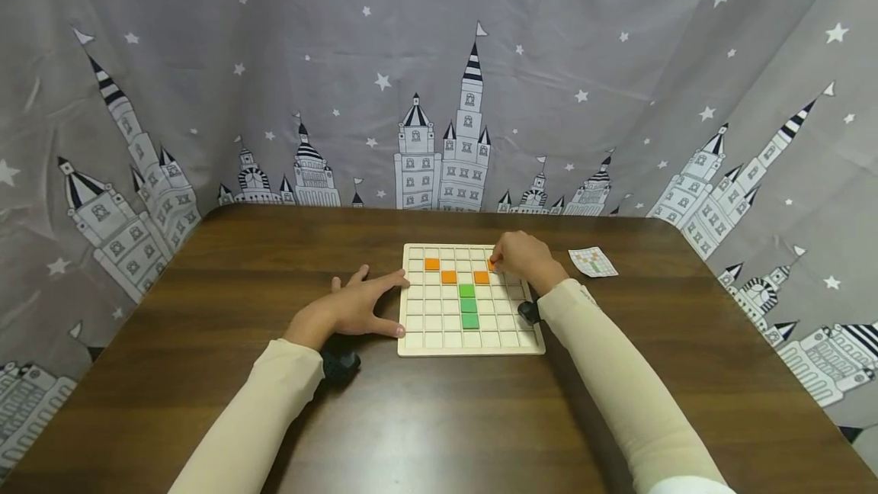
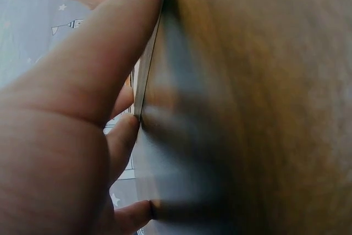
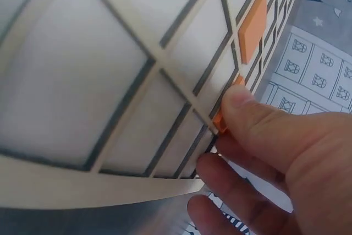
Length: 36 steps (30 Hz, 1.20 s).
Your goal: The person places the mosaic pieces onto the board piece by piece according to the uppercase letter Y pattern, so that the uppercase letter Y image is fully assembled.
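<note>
A pale gridded board (image 1: 432, 341) lies on the table, seen in the head view. Three orange tiles (image 1: 449, 277) and a column of three green tiles (image 1: 469, 321) sit in its cells. At the upper right of the grid, my right hand (image 1: 527, 258) pinches another orange tile (image 3: 220, 121) between thumb and fingers; in the right wrist view it is at a cell, partly hidden by the thumb. With fingers spread, my left hand (image 1: 354, 306) rests against the board's left edge, its thumb touching the rim in the left wrist view.
A small white card (image 1: 593, 262) printed with a coloured grid pattern lies right of the board. The brown wooden table (image 1: 384, 425) reaches back to a grey curtain (image 1: 274, 36) with castles and stars.
</note>
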Each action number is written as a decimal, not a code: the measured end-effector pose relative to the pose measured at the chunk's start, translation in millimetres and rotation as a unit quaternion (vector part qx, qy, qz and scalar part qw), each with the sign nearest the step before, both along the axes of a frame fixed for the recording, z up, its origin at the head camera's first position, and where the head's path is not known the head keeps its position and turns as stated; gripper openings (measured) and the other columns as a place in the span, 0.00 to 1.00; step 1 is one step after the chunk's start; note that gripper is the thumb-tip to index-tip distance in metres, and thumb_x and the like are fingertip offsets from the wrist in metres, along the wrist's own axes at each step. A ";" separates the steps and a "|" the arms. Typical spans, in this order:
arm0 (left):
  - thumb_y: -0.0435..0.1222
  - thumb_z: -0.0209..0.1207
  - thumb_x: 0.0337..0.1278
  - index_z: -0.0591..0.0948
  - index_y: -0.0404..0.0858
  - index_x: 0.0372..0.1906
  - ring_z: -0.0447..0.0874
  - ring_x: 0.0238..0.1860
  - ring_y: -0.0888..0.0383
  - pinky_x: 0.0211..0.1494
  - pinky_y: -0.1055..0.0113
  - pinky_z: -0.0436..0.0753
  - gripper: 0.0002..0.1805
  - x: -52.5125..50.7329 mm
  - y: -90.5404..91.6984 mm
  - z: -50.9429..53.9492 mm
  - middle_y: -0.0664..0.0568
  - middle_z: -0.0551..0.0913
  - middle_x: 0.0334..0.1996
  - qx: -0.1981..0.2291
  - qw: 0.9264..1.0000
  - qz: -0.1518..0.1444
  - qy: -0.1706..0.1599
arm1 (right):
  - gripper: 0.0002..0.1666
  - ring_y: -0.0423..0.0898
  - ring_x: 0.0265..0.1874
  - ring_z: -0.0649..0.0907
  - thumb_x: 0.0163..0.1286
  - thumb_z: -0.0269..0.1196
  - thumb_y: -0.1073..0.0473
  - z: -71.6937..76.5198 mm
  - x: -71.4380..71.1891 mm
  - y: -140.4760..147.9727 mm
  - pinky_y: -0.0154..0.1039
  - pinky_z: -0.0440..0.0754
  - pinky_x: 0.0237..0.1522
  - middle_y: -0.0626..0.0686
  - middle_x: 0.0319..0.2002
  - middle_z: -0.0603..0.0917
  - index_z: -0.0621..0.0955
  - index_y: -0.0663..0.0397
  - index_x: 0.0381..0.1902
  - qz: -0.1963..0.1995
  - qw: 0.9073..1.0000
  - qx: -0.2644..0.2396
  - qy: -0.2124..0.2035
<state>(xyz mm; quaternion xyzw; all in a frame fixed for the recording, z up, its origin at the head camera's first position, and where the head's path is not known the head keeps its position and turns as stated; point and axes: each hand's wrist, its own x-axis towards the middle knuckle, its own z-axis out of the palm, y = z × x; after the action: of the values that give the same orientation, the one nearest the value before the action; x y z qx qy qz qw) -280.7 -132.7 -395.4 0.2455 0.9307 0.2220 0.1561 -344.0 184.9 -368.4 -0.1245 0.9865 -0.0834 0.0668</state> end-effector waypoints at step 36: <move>0.59 0.72 0.51 0.68 0.48 0.74 0.40 0.75 0.25 0.61 0.17 0.40 0.47 1.0 -9.5 -6.2 0.48 0.58 0.78 0.005 1.000 0.012 -0.003 | 0.16 0.51 0.47 0.82 0.72 0.64 0.58 -20.5 11.6 -3.1 0.51 0.81 0.46 0.53 0.52 0.82 0.87 0.51 0.56 0.042 0.998 -0.040 0.026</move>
<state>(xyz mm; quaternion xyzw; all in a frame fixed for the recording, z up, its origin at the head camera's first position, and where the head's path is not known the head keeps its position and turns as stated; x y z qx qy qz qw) -279.6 -142.3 -401.6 0.2340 0.9320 0.2291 0.1552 -332.4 181.8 -388.9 -0.1703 0.9777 -0.1169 0.0392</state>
